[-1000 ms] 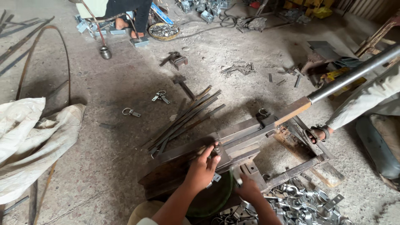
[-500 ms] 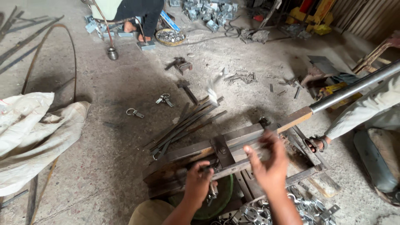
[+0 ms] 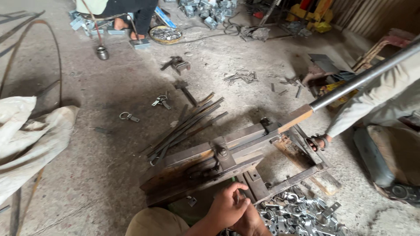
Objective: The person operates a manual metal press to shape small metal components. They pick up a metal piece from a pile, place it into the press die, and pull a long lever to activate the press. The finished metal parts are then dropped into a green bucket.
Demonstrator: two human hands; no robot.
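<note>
My left hand [image 3: 226, 206] lies over my right hand [image 3: 250, 222] at the near edge, fingers curled together; I cannot tell if they pinch anything. Both are just beside the pile of metal clamps [image 3: 297, 212] on my right. The heavy steel press [image 3: 218, 158] stands just beyond my hands. A long lever bar [image 3: 350, 85] goes far right from it, toward another person's sleeve [image 3: 372, 102].
</note>
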